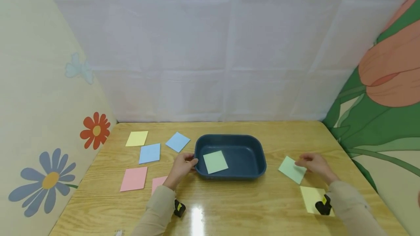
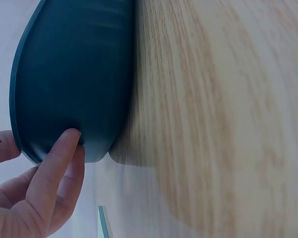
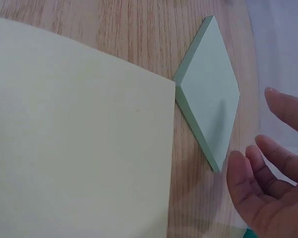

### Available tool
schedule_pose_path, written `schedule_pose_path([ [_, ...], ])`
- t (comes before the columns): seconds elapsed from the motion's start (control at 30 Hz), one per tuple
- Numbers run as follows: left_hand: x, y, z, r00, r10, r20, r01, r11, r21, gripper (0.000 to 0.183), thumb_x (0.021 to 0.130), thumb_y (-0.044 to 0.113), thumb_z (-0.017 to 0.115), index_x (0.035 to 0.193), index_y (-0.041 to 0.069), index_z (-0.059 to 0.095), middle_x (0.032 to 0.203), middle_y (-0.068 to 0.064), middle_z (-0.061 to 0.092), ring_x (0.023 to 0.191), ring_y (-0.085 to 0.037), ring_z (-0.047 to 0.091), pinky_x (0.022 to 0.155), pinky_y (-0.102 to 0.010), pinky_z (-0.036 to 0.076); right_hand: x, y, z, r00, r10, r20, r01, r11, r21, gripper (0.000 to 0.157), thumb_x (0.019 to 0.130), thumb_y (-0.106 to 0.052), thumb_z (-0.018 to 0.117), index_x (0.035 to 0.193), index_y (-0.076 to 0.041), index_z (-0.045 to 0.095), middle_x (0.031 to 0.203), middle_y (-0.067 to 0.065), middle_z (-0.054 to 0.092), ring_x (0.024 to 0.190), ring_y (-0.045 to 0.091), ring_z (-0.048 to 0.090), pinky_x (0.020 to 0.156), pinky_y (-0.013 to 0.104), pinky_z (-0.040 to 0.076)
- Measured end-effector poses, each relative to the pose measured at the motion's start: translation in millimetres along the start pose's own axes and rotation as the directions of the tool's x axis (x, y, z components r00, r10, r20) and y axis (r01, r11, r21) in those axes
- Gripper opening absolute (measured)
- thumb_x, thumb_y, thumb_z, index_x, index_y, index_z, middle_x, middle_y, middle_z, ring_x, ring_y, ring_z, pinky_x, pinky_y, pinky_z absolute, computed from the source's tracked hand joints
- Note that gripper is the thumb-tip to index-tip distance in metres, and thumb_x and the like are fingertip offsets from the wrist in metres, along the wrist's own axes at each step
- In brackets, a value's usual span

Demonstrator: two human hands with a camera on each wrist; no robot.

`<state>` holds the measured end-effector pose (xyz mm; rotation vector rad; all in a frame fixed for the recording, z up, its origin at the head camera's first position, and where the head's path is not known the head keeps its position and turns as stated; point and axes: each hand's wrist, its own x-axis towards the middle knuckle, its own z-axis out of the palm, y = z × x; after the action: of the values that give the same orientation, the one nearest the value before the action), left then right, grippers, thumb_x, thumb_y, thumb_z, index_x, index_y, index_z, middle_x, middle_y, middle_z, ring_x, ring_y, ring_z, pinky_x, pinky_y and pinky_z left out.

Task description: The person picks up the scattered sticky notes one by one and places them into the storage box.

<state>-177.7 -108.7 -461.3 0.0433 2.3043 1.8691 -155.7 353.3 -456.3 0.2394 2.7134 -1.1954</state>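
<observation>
A dark blue rectangular basin (image 1: 244, 161) stands mid-table with a light green sticky-note pad (image 1: 215, 162) lying in its left half. At the basin's left end my left hand (image 1: 181, 166) grips the rim, thumb on the inner side and fingers against the outer wall (image 2: 64, 89). My right hand (image 1: 316, 165) hovers at the far right corner of a second green sticky-note pad (image 1: 289, 170), which lies flat on the table. In the right wrist view its fingers are loosely bent and spread beside the green pad (image 3: 213, 94), with nothing between them.
A yellow pad (image 1: 310, 196) lies under the right wrist's camera. On the left lie two pink pads (image 1: 133, 179), two blue pads (image 1: 150, 153) and another yellow pad (image 1: 136, 138). A white cloth (image 1: 210, 65) hangs behind the table; patterned panels (image 1: 390, 119) flank it.
</observation>
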Motion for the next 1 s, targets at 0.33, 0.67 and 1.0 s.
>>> schedule_pose_path([
  [0.33,-8.4,14.3,-0.4,1.0,-0.004,0.02,0.004,1.0,-0.008,0.027,0.089,-0.004,0.052,0.11,-0.02,0.054,0.087,-0.018,0.056,0.068,-0.024,0.062,0.068,-0.045,0.056,0,0,0.9,1.0,-0.026,0.014,0.026,0.998,-0.057,0.061,0.081,-0.024,0.069,0.117,0.019,0.046,0.109,0.031,0.052,0.091,0.028,0.053,0.064,0.029,0.051],
  [0.67,3.7,-5.2,1.2,1.0,-0.013,0.0,0.013,1.0,0.019,0.026,0.089,-0.001,0.054,0.111,-0.015,0.056,0.089,-0.017,0.056,0.066,-0.017,0.061,0.065,-0.038,0.057,3,5,5.1,0.999,-0.038,0.025,0.041,0.992,-0.123,0.061,0.079,-0.024,0.071,0.115,0.019,0.048,0.111,0.034,0.051,0.096,0.039,0.052,0.068,0.035,0.052],
  [1.0,1.4,-3.0,1.3,1.0,-0.008,0.002,0.008,1.0,0.014,0.027,0.089,-0.001,0.054,0.111,-0.016,0.055,0.09,-0.018,0.055,0.066,-0.016,0.061,0.065,-0.038,0.057,9,6,9.0,0.999,-0.05,0.013,0.052,0.967,-0.248,0.058,0.072,-0.022,0.077,0.105,0.018,0.052,0.1,0.029,0.055,0.09,0.037,0.052,0.076,0.046,0.047],
])
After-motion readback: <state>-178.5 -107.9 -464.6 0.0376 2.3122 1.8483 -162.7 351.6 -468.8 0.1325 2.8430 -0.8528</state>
